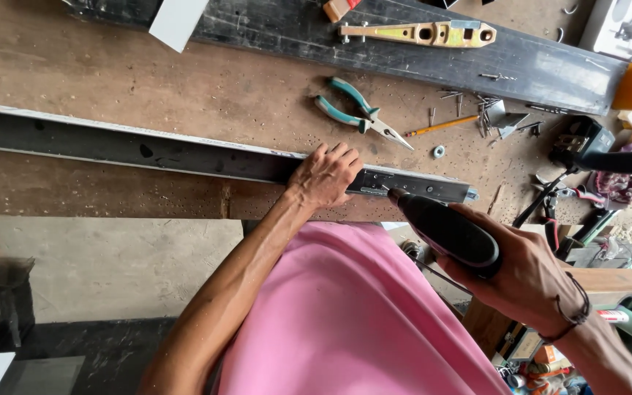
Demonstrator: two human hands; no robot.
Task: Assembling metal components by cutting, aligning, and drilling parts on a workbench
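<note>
Right hand point(524, 281) gripping drill point(448, 230), tip at rail point(184, 153) | left hand point(325, 175) flat, pinning rail to worktop point(111, 66) | pliers point(360, 113) nearby

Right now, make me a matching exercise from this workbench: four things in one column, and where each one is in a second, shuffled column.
Things:
1. left hand
2. right hand
3. pliers
4. pencil

Places:
A. gripping the power drill
B. lying on the bench just right of the pliers
C. pressing on the long metal rail
D. lying open on the bench above the rail

Pairs: 1-C, 2-A, 3-D, 4-B
</note>
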